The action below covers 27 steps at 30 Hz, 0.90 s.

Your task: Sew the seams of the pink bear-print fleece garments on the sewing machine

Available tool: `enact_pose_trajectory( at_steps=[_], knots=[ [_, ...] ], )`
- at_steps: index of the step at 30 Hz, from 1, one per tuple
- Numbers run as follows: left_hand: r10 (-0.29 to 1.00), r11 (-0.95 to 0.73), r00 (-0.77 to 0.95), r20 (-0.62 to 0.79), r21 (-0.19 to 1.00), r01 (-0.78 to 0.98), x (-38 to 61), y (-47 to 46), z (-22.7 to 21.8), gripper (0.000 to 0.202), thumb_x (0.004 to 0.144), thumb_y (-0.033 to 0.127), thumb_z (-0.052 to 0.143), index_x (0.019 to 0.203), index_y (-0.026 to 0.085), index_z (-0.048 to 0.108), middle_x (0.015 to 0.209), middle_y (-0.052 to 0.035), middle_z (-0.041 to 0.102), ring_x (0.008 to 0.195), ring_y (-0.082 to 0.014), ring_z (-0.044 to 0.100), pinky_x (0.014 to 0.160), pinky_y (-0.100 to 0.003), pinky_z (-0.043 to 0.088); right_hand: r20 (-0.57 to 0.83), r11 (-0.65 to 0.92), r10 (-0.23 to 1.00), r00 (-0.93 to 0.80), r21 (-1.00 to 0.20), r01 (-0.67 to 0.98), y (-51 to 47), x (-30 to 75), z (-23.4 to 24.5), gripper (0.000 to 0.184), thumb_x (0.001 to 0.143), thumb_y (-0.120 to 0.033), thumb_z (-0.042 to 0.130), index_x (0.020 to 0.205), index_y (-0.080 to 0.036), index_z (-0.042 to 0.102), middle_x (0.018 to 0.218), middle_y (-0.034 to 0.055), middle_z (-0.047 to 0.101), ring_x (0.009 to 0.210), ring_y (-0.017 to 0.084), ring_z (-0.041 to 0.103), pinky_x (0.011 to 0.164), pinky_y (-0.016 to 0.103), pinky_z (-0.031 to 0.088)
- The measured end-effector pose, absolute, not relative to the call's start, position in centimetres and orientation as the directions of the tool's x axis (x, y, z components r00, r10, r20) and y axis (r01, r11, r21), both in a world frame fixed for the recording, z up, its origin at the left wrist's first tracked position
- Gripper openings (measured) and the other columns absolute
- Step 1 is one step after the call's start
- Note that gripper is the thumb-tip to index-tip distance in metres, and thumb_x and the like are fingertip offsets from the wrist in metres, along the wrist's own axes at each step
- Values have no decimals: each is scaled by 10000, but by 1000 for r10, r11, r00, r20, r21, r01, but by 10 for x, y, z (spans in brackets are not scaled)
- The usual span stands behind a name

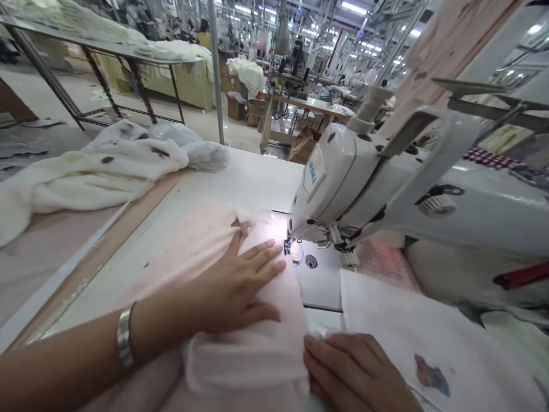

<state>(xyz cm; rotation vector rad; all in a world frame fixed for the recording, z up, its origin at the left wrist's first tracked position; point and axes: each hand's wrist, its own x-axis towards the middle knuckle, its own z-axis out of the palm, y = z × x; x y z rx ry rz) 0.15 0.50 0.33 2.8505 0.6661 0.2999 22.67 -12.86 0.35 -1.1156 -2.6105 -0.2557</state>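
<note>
Pale pink fabric lies across the table and runs up to the presser foot of a white sewing machine. Flat on that fabric, fingers spread, my left hand is just left of the needle area, which is lit by a small lamp. My right hand is nearer to me, its fingers pressed together on the fabric's right edge; its fingertips are partly hidden. To its right rests another pale piece with a printed figure.
A spotted cream fleece and a clear plastic bag lie at the table's left. A metal pole rises behind the table. Farther back stand a fabric-laden table, cardboard boxes and other workstations. Pink fabric hangs at upper right.
</note>
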Motion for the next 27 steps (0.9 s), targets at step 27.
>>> enact_pose_trajectory(
  at_steps=[27],
  knots=[
    [706, -708, 703, 85, 50, 705, 10, 0, 16, 597, 757, 516, 585, 1105, 31, 589, 1231, -287, 496, 1148, -466, 429, 958, -685, 159, 230, 610, 782, -580, -87, 788, -109, 207, -2, 423, 863, -524, 446, 1153, -226, 519, 789, 23, 592, 688, 168, 550, 579, 286, 411]
  ],
)
